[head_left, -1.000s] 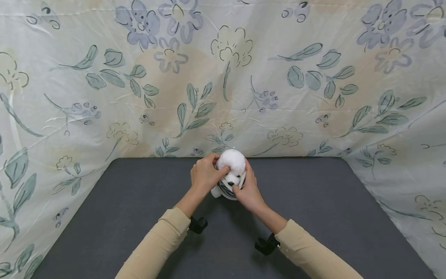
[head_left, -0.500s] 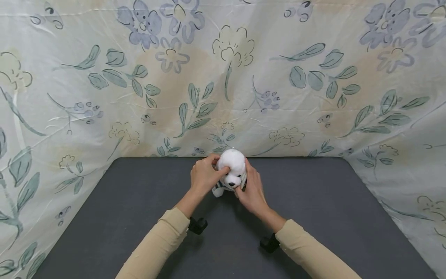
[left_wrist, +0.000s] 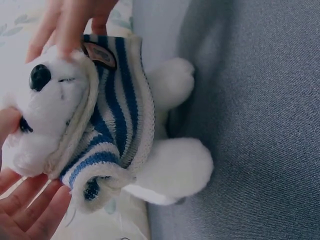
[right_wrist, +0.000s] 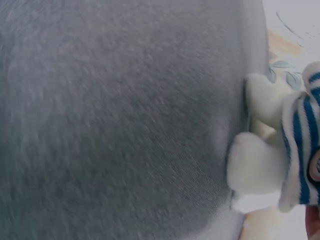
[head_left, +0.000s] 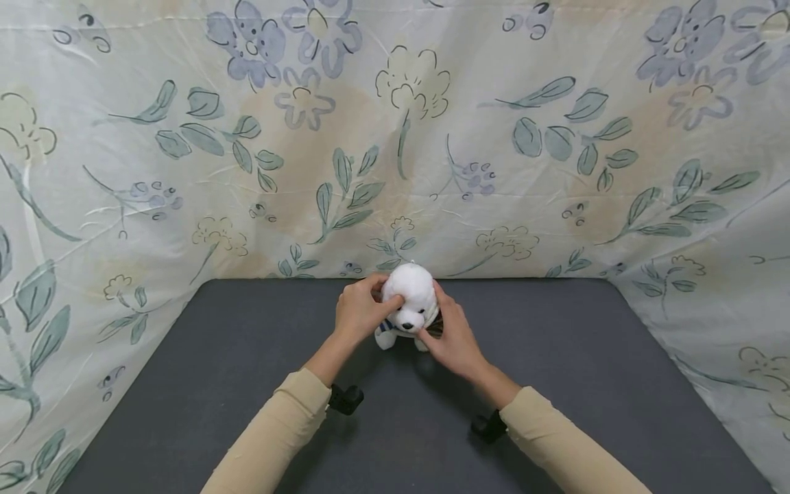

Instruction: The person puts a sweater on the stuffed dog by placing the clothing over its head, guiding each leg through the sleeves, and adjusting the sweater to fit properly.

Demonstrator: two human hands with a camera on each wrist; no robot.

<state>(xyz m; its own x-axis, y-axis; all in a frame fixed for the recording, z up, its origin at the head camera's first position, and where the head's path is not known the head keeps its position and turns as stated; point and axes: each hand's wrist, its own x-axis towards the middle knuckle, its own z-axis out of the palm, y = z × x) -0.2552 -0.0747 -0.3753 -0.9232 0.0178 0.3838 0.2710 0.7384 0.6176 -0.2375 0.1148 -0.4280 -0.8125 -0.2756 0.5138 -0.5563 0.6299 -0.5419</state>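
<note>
A white plush dog (head_left: 412, 285) in a blue-and-white striped knit sweater (left_wrist: 117, 100) is upright at the far middle of the table. My left hand (head_left: 359, 310) grips its head from the left, thumb on the face near an eye and fingers along the side. From the other side my right hand (head_left: 455, 339) holds the dog at the cheek and sweater neckline, its thumb below the muzzle. The sweater's ribbed collar (left_wrist: 75, 125) runs around the face in the left wrist view. White feet (right_wrist: 255, 165) stick out below the hem, and a round patch (right_wrist: 315, 167) shows on the sweater.
The dark grey table (head_left: 247, 357) ends at its far edge just behind the dog. A flowered cloth (head_left: 296, 192) hangs behind and at both sides. Black wrist cameras (head_left: 347, 399) sit under both forearms.
The dog has tipped from leaning back to more upright, so its feet now show below. My right hand has shifted slightly right. My left hand is nearly where it was.
</note>
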